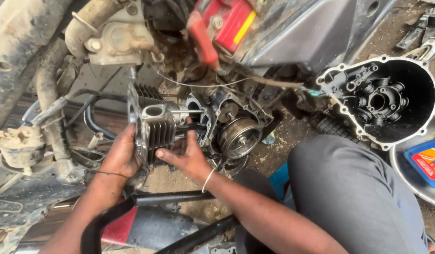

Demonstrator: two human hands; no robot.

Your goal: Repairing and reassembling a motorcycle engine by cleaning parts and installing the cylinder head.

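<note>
My left hand [121, 157] grips the finned cylinder [154, 124] at its outer end, my right hand [187, 155] cupping its underside, half-slid along the studs [191, 111] toward the crankcase [227, 122]. Tilted, it could bind on the studs or snag the piston.

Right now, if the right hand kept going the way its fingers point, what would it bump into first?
The right hand points up and left, fingertips already at the finned engine cylinder that the left hand steadies. It would likely press into those fins first; depth is unclear.
</note>
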